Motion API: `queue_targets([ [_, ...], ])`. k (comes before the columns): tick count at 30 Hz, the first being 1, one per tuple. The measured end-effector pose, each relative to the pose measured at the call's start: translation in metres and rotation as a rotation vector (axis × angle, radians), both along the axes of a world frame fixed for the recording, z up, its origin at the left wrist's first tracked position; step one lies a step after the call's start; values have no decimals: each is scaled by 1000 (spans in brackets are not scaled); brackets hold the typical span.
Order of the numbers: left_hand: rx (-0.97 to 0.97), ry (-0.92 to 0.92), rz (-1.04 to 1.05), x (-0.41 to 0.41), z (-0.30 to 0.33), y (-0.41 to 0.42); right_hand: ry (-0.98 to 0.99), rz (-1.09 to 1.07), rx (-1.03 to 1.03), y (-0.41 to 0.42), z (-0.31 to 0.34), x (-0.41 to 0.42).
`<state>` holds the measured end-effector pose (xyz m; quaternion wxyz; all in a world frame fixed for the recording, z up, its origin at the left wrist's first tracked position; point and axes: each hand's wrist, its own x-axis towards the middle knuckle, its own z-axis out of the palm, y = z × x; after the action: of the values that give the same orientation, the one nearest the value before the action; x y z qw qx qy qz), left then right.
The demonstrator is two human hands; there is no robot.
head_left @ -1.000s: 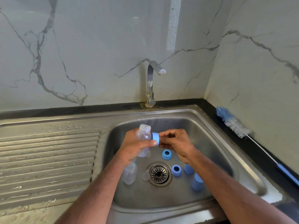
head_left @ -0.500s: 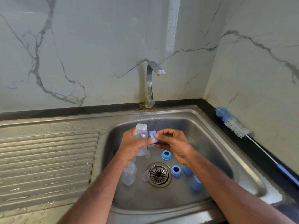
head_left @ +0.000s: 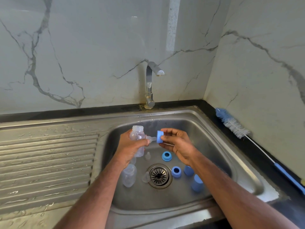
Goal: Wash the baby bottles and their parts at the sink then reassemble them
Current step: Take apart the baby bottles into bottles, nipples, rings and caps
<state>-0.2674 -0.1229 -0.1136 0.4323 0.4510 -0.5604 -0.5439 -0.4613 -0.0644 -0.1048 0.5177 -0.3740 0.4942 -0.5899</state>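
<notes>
Head view. The left hand [head_left: 132, 146] grips a clear bottle [head_left: 137, 138] upright above the left part of the sink [head_left: 214, 146], open neck uppermost. The right hand [head_left: 178, 144] pinches a blue collar ring [head_left: 159, 136] between thumb and fingers, just right of the bottle; a clear teat [head_left: 151, 139] projects from the ring toward the bottle.

On the sink floor: a second clear bottle [head_left: 129, 177] lies at the left of the drain [head_left: 159, 176]; a loose teat [head_left: 145, 177] touches the drain's left rim; another teat [head_left: 148, 155] stands behind it. Two blue rings [head_left: 166, 156] [head_left: 176, 171] and two blue caps [head_left: 188, 170] [head_left: 197, 183] lie right of the drain.

A bottle brush [head_left: 234, 125] rests along the counter's right edge. The tap [head_left: 151, 83] stands at the sink's rear edge.
</notes>
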Motion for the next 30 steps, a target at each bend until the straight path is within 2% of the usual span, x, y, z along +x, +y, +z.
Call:
queue_targets([
  [2, 19, -15, 22, 2, -1, -1, 154, -2, 17, 3, -5, -8],
  [5, 48, -49, 42, 2, -5, 0, 589, 18, 31, 13, -17, -24],
  [9, 51, -108, -19, -8, -6, 5, 1186, 218, 67, 21, -27, -41],
  [12, 64, -150, -55, -10, -9, 5, 1409, 362, 198, 25, -37, -42],
  [17, 105, -102, -81, -7, -9, 4, 1560, 552, 324, 27, -47, -38],
  [25, 120, -79, -99, -7, -8, 4, 1763, 752, 307, 26, -53, -28],
  [28, 119, -78, -109, -7, -9, 4, 1702, 709, 300, 25, -54, -28],
  [30, 118, -79, -111, -6, -9, 4, 1581, 557, 241, 24, -53, -31],
])
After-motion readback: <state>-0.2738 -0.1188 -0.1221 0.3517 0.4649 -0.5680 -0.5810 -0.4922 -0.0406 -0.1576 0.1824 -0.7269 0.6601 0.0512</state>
